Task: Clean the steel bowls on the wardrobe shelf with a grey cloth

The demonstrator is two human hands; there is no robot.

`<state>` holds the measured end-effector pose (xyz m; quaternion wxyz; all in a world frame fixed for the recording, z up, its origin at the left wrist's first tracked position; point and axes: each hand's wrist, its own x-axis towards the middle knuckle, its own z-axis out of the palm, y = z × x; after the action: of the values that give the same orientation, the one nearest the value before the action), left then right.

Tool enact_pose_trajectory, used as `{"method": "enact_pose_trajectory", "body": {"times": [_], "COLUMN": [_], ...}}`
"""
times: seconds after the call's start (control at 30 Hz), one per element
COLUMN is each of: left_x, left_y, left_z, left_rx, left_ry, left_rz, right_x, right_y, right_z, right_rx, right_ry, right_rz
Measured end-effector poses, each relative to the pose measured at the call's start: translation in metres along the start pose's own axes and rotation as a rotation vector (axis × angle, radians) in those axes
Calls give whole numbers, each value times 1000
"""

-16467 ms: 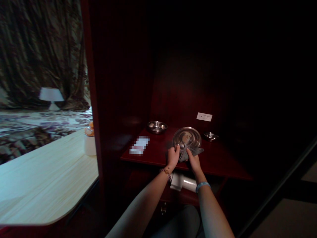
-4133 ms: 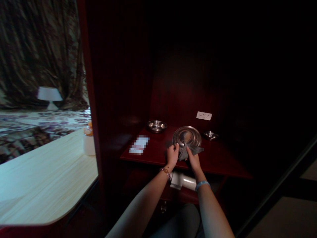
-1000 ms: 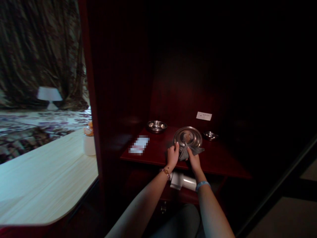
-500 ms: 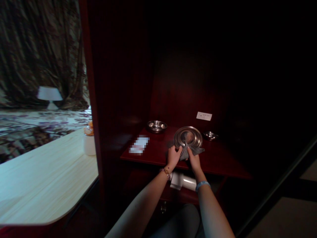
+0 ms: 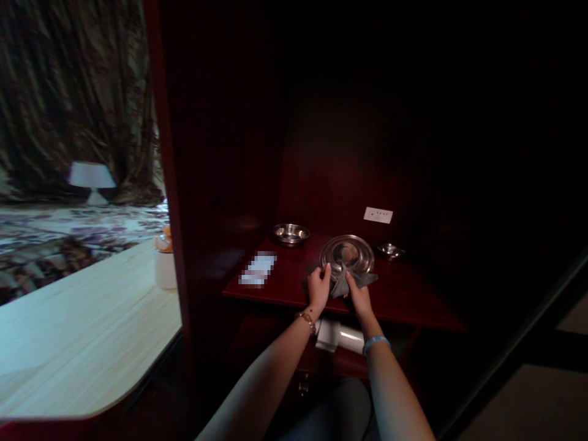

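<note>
A round steel plate [image 5: 348, 250] is tilted up over the dark red desk, its inner face toward me. My left hand [image 5: 319, 285] grips the plate's lower left rim, thumb on the front. At the lower right rim, my right hand [image 5: 359, 293] holds a grey cloth [image 5: 340, 286] bunched against the plate, with a corner of it sticking out to the right. A steel bowl [image 5: 291, 234] stands behind on the left, and a smaller steel dish [image 5: 391, 251] lies to the right of the plate.
The dark red desk [image 5: 275, 293] has a blurred white item [image 5: 258, 269] at its left. Below are white objects [image 5: 340, 337] on a shelf. A wall socket [image 5: 378, 215] is behind. A partition [image 5: 172, 184] separates a pale table [image 5: 87, 331] with a jar [image 5: 166, 263].
My left hand has moved slightly left and its thumb now points up on the plate's rim, off the cloth. The plate has shifted very slightly left.
</note>
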<state>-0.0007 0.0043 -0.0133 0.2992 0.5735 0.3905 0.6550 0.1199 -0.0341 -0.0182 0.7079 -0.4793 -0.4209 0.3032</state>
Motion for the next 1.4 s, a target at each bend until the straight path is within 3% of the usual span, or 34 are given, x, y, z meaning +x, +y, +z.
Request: {"method": "enact_pose_trajectory", "body": {"times": [0.4, 0.77, 1.1, 1.4], "left_x": [2, 3, 3, 1], "left_y": [-4, -7, -7, 0], "left_z": [5, 8, 5, 0], "left_rx": [-36, -62, -102, 22], "left_ry": [-160, -102, -34, -35], "left_rz": [-107, -131, -51, -26], "right_x": [2, 4, 3, -1], "right_y": [3, 5, 5, -2], "right_z": [-3, -5, -2, 0], "right_rx": [-16, -28, -31, -5], "right_ry": [6, -11, -18, -5], "right_rz": [10, 17, 15, 2]}}
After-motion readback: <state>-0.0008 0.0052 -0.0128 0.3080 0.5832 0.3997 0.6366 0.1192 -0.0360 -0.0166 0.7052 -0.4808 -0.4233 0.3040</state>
